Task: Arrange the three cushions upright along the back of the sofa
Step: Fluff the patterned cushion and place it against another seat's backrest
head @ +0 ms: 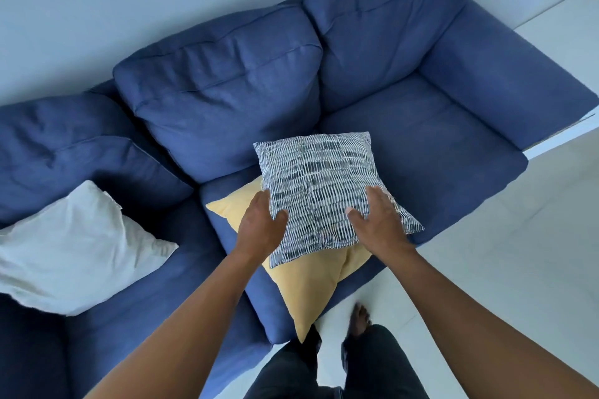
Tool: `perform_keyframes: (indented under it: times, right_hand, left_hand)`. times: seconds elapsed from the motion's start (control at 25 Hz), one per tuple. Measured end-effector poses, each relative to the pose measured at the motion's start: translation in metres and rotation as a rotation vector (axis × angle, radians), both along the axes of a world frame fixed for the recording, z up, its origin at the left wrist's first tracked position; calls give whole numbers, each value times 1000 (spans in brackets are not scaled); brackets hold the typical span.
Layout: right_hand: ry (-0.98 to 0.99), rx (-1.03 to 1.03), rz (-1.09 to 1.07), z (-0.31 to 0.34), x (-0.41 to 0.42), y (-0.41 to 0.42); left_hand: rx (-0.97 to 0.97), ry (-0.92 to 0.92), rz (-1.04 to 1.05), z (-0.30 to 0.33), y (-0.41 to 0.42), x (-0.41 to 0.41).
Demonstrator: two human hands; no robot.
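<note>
Left hand (261, 225) and right hand (376, 220) grip black-and-white patterned square fabric cushion (324, 185) atop flat yellow fabric cushion (304, 282) on blue fabric sofa (421, 146).

Bare forearms, dark trousers (372, 369), bare foot (359, 321)

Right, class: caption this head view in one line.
Both hands, left hand and right hand, grip the patterned cushion atop the yellow cushion.

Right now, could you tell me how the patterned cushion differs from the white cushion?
The patterned cushion carries dark blue and white dashes; the white cushion is plain. The patterned cushion lies on a yellow cushion, while the white cushion lies directly on the sofa seat. The left hand and right hand grip the patterned cushion; nothing touches the white cushion. Neither stands upright against the back.
</note>
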State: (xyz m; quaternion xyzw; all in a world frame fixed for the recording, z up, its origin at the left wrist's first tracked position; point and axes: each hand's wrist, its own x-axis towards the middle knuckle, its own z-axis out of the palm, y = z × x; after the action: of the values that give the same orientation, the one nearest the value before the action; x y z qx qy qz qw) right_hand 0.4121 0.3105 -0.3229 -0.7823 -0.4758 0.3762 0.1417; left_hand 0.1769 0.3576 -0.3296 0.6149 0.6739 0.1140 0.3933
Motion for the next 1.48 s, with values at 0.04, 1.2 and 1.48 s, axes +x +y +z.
perform_keyframes:
  times: [0.04, 1.2, 1.48]
  right_hand:
    - [6, -13, 12, -5, 1, 3]
    - [866, -483, -858, -94, 41, 34]
    - [847, -241, -697, -47, 85, 69]
  left_hand:
    - [-3, 16, -18, -2, 8, 2]
    - [-224, 468, -349, -52, 198, 108]
    - [-217, 193, 73, -1, 123, 55]
